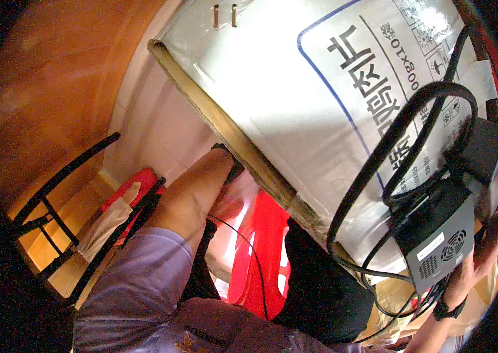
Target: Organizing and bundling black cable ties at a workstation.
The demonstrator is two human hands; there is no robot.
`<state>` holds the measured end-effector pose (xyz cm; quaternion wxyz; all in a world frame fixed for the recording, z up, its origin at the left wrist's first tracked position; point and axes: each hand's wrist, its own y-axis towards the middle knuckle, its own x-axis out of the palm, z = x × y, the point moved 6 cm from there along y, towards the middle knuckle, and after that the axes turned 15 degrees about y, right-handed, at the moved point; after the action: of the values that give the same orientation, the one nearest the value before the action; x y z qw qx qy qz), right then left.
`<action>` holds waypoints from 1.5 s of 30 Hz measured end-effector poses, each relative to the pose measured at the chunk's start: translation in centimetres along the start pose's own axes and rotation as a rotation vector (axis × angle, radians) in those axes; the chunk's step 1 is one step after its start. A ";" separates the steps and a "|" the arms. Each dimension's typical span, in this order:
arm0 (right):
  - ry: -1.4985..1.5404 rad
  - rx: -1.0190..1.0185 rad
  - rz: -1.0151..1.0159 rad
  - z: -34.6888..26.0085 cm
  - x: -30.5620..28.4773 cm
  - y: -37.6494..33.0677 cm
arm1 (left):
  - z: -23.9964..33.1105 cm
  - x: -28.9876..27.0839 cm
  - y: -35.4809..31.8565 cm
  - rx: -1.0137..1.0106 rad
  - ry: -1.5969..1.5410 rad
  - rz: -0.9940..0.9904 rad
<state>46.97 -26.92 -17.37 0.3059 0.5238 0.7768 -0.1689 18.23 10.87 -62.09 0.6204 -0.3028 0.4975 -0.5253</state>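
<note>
A big white cardboard carton, printed in black and blue and stapled near its top, stands tilted in front of me. My left forearm, in a purple sleeve, reaches to the carton's brown lower edge. A black band is at that wrist; the hand beyond is hidden. On the right, a dark grey vented device with thick black cables lies across the carton's front. My right hand, with a black wristband, comes up beside and behind the device. Some fingers look stretched upward, but whether they grip the device or carton is hidden.
Black metal bars stand at the left, near a red item and beige cloth. A glossy orange-brown surface fills the upper left. Below the carton is a red plastic-looking thing, with a thin black cable crossing it.
</note>
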 end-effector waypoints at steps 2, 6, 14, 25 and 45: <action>-0.015 0.018 -0.083 -0.3 -0.1 0.2 | -1.2 0.3 -1.7 -0.013 -0.027 -0.007; -0.008 0.019 -0.128 -0.6 0.1 0.3 | -0.8 0.1 -1.8 -0.046 -0.092 0.003; -0.026 0.026 -0.114 -0.3 0.2 0.2 | 0.6 3.7 -1.6 -0.094 -0.221 -0.016; 0.134 0.129 0.000 -2.5 0.3 1.3 | 1.4 3.2 -10.8 -0.105 -0.397 0.006; 0.944 0.628 -1.218 -30.0 10.3 -16.0 | 10.8 -7.5 -61.2 0.740 -0.716 -0.031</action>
<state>20.66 -8.40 -2.32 -0.3573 0.0888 0.8877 -0.2765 7.25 0.24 -1.42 0.8097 -0.2311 0.0301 -0.5386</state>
